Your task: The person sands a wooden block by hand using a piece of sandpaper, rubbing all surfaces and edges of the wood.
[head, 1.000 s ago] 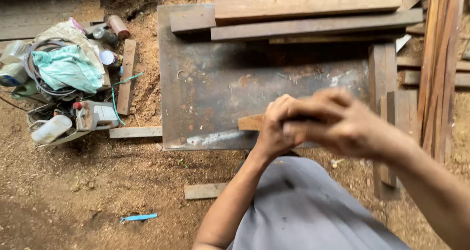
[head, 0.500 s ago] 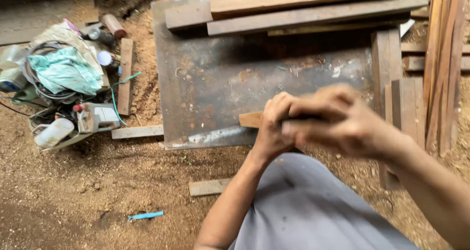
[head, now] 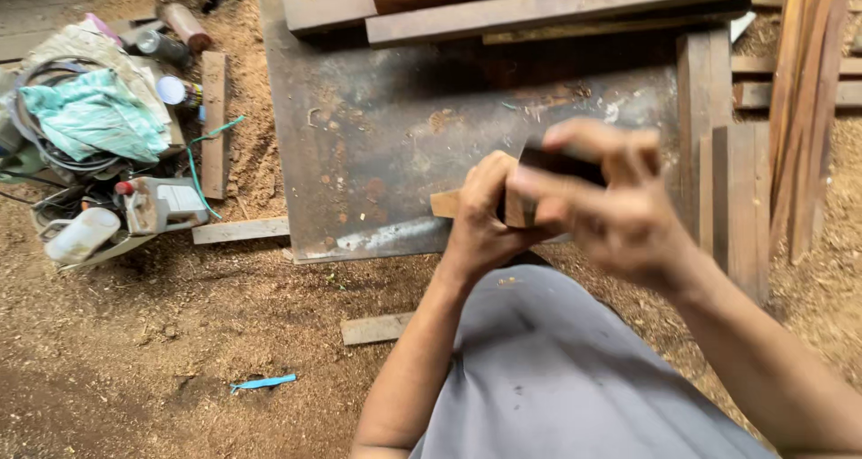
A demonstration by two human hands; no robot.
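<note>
Above the metal sheet (head: 377,145), your left hand (head: 485,221) grips a wood block (head: 446,203); your right hand (head: 611,207) pinches a dark piece (head: 561,163) against it, needing steady pressure.

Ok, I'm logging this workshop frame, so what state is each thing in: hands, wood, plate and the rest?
left hand: closed around a small wooden block, gripping it.
right hand: fingers curled on a dark block, blurred.
metal plate: flat on the ground, rusty and stained.
planks: lying across the plate's far edge.
plastic bottle: on its side.
teal cloth: crumpled on a pile.
</note>
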